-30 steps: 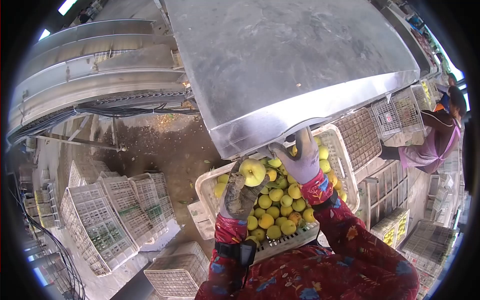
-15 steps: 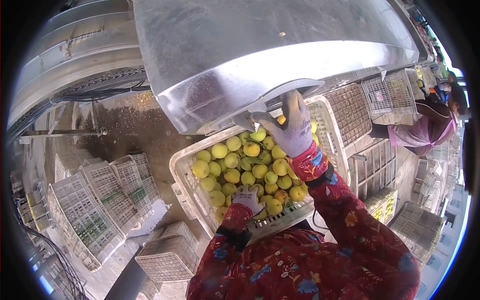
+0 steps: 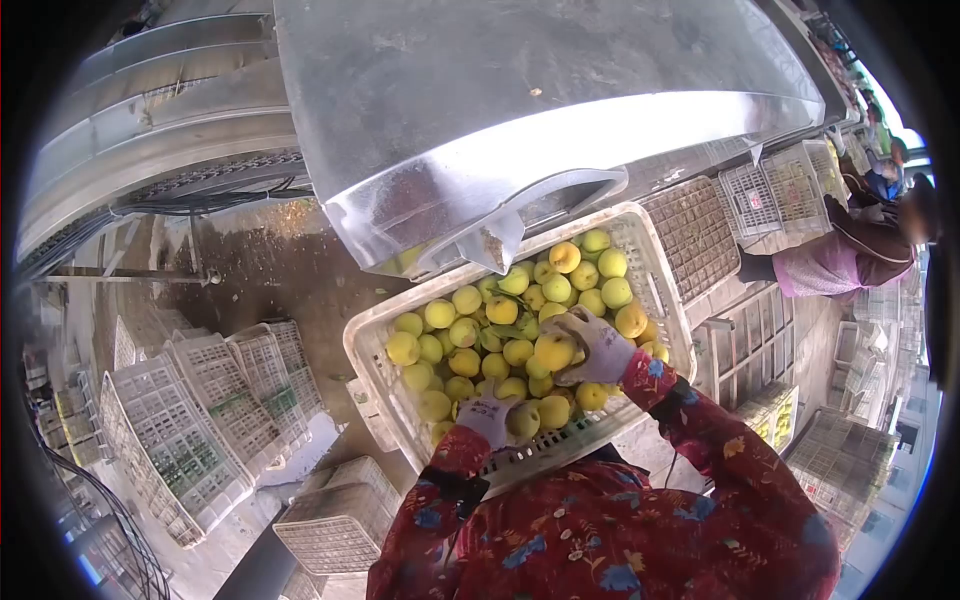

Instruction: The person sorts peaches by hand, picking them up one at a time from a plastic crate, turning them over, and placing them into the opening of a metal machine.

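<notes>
A white plastic crate [image 3: 375, 400] full of round yellow-green fruit that look like peaches [image 3: 463, 331] stands in front of me, with a few green leaves among them. My right hand [image 3: 600, 348], in a pale glove with dark fingertips, closes around a yellow peach [image 3: 554, 351] over the crate's middle. Nearer my body, my left hand [image 3: 484, 415] wears the same kind of glove. Its fingers curl down among the fruit, against a peach [image 3: 522, 421] at the palm; the fingertips are partly hidden.
Beyond the crate is a large metal machine cover [image 3: 520, 60] with a bent metal lip [image 3: 495, 240] over the crate's far rim. Stacked crates [image 3: 180, 430] stand at left, more crates [image 3: 690, 235] at right. A person [image 3: 850, 250] works at far right.
My right hand has come back from the metal lip to the crate's middle and now holds a peach. More peaches show at the far right corner. My left hand has shifted slightly toward me.
</notes>
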Demonstrator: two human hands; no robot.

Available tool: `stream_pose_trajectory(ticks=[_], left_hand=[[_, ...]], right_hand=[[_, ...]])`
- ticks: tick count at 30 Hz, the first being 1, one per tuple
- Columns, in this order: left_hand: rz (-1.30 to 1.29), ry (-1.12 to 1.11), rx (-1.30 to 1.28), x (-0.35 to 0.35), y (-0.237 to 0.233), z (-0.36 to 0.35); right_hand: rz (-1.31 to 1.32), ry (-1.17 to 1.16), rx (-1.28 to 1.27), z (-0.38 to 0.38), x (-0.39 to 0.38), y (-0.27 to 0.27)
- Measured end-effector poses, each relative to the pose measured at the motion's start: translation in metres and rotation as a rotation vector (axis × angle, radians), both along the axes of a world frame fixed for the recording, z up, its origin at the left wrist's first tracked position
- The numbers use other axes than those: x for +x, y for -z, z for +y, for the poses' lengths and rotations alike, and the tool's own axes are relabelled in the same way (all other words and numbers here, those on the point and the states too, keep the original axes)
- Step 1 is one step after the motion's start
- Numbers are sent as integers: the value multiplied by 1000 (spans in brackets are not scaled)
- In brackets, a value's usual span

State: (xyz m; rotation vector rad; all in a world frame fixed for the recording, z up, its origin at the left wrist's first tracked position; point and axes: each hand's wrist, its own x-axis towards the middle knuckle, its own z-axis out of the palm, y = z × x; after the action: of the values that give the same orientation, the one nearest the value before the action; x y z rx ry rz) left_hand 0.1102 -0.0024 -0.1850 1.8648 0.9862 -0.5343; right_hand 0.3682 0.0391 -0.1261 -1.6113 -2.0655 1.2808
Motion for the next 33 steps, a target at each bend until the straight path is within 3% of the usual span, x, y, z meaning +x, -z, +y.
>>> stream_pose_trajectory(ticks=[3, 6, 8, 10, 12, 14, 16, 18, 21, 22, 25, 26, 29, 31, 33], left_hand=[[-522, -525, 161, -22, -10, 17], [-647, -595, 346, -24, -51, 45], [-808, -780, 221, -26, -54, 52], [-788, -749, 395, -30, -63, 62], [-896, -913, 241, -35, -69, 63], [-953, -970, 215, -38, -74, 68], [-936, -911, 320, -42, -76, 74], [-825, -706, 519, -43, -90, 80], [-854, -817, 467, -38, -81, 80], [-853, -876, 446, -37, -80, 80], [-755, -869, 595, -35, -92, 88], [-817, -916, 500, -34, -87, 91], [-705, -845, 607, -31, -93, 101], [-788, -919, 538, -30, -86, 99], [-875, -989, 466, -29, -78, 98]], right_hand=[[44, 99, 134, -4, -23, -36], [30, 147, 273, 1, -45, -68], [114, 290, 290, 7, -60, -92], [155, 340, 369, 16, -69, -84], [188, 323, 408, 32, -72, -90], [438, 433, -1, 37, -71, -94], [560, 387, -7, 44, -74, -89], [499, 317, 165, 53, -79, -89], [244, 331, 366, 65, -87, -86], [169, 263, 553, 73, -86, -88], [315, 545, 268, 86, -90, -79], [191, 534, 408, 96, -90, -65], [-196, 373, 918, 136, -75, -11], [-32, 390, 789, 130, -69, -37], [319, 502, 562, 107, -72, -84]])
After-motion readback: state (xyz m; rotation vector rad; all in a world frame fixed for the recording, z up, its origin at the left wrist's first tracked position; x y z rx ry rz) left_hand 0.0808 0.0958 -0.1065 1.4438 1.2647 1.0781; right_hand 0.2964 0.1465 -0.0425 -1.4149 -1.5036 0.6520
